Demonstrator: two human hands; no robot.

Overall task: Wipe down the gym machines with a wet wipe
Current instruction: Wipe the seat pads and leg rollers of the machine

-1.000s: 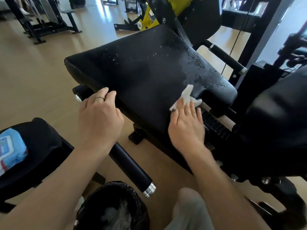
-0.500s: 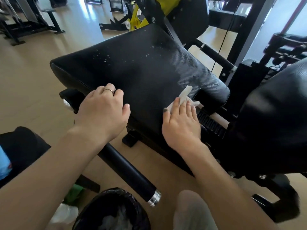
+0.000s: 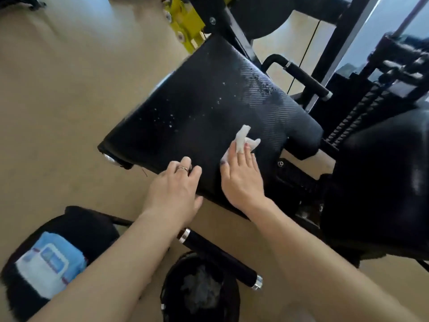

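At the far left I see a blue soft pack of wipes point(image 3: 50, 263) lying on a black padded seat point(image 3: 92, 228), low in my view. Right of it, a round black bin point(image 3: 199, 289) lined with a dark bag holds crumpled used wipes. A smooth black cylindrical handle point(image 3: 218, 254) with chrome end caps runs across just above the bin.

My left hand point(image 3: 173, 191) rests on the near edge of the bench pad point(image 3: 209, 108), fingers curled over that edge, a thin ring on one finger. The pad is a broad black cushion with a woven, carbon-like texture, speckled with small white droplets toward its middle.

My right hand point(image 3: 241, 175) lies flat with fingers straight and close together, pressing a crumpled white wet wipe point(image 3: 242, 139) onto the pad near its right near corner; the wipe pokes out beyond the fingertips. Farther right sits a second rounded black cushion point(image 3: 383, 182).
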